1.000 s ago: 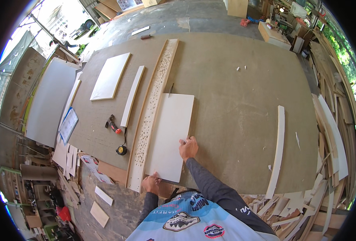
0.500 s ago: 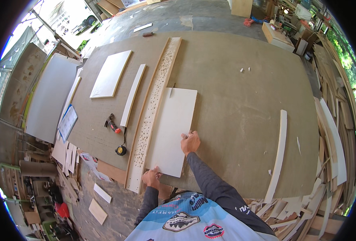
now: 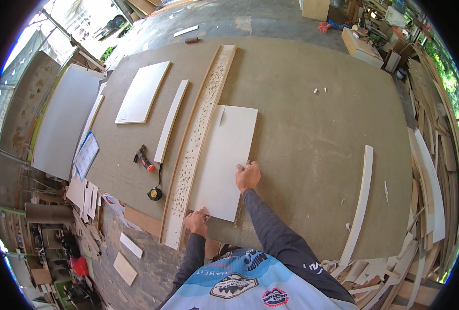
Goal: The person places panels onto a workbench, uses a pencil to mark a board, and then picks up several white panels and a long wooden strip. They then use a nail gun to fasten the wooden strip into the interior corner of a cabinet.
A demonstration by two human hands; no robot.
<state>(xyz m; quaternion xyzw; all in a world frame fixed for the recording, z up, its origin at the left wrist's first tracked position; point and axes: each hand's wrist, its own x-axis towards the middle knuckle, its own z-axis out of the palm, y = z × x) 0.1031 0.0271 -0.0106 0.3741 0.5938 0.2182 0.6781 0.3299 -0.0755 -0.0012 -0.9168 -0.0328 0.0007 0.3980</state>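
Observation:
A white rectangular panel (image 3: pixel 224 155) lies flat on the big brown worktable (image 3: pixel 317 129), its left edge against a long wooden strip with many drilled holes (image 3: pixel 198 139). My right hand (image 3: pixel 248 174) presses on the panel's right edge, fingers spread. At the panel's near left corner, my left hand (image 3: pixel 196 222) grips the edge, beside the near end of the perforated strip.
Left of the strip lie a narrow white slat (image 3: pixel 171 120), a second white panel (image 3: pixel 142 92), a red-handled tool (image 3: pixel 143 159) and a tape measure (image 3: pixel 155 194). A curved white strip (image 3: pixel 359 204) rests at the right. Offcuts pile along the right and near edges.
The white panel has slid a little to the right and away from me, with both hands staying on its near end.

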